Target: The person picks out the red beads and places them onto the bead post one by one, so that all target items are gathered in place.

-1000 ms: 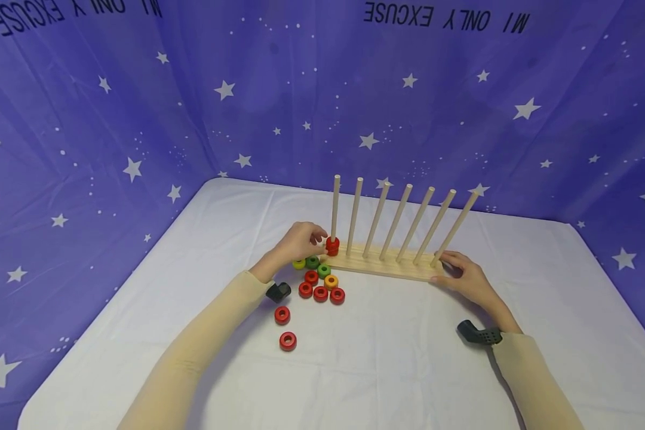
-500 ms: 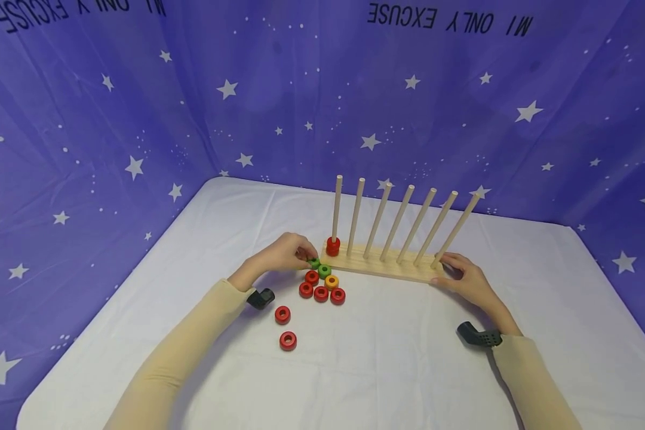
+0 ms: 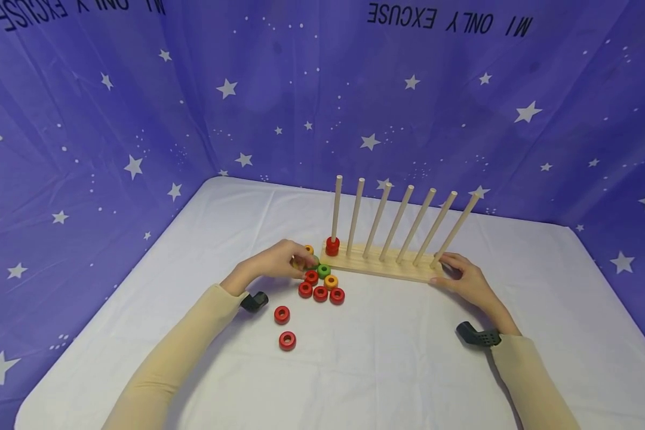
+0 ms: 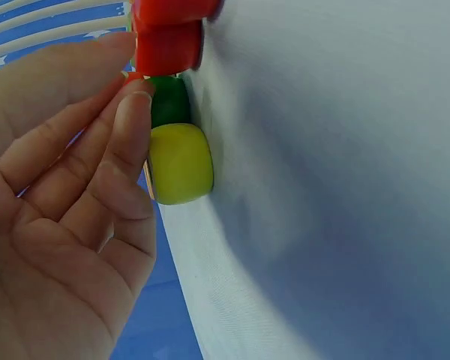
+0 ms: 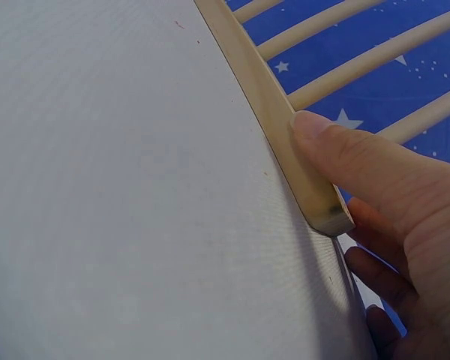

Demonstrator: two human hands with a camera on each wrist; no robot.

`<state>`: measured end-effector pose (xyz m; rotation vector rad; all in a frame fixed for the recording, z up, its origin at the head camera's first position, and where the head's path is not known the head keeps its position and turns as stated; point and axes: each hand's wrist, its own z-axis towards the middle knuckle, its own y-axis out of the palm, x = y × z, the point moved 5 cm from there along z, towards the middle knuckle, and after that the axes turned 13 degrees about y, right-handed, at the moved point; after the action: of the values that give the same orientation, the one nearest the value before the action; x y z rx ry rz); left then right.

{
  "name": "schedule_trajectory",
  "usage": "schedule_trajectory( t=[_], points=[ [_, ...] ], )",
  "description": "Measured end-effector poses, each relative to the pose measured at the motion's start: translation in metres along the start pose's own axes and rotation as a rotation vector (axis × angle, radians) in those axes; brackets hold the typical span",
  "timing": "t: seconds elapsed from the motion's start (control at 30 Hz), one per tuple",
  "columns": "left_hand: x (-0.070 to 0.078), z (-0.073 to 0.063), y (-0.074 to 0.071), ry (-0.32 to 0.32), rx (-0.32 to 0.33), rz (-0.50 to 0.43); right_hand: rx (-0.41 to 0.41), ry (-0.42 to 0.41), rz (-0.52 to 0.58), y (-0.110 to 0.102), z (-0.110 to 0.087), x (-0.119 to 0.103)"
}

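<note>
1. Two red beads point(image 3: 332, 246) sit on the leftmost peg point(image 3: 336, 206); loose beads point(image 3: 320, 294) lie on the cloth point(image 3: 387, 352) beside the wooden base point(image 3: 356, 261).
2. Left hand point(image 3: 279, 260) has fingertips among them; whether they pinch one, I cannot tell. Best lift by the sides, hole clear.
3. Right hand point(image 3: 464, 280) grips the wooden base's end; steady pressure should suffice.

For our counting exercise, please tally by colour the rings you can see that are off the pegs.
Red rings: 6
Green rings: 2
Orange rings: 2
Yellow ring: 1
Total visible: 11; the left hand may hide more.
</note>
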<state>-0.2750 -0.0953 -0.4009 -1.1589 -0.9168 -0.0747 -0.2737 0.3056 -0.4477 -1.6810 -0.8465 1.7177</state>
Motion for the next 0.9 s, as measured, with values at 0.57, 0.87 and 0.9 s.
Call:
schedule_trajectory(
  t=[0.57,0.87,0.9],
  points=[
    [-0.002,0.0,0.012,0.014,-0.039,0.051,-0.015,0.001,0.012,0.0,0.001,0.0],
    [-0.004,0.002,0.013,0.02,-0.013,0.066,-0.017,0.002,0.015,0.0,0.0,0.0],
    [-0.004,0.002,0.014,0.021,-0.014,0.067,-0.018,0.003,0.018,0.0,0.0,0.0]
  ],
)
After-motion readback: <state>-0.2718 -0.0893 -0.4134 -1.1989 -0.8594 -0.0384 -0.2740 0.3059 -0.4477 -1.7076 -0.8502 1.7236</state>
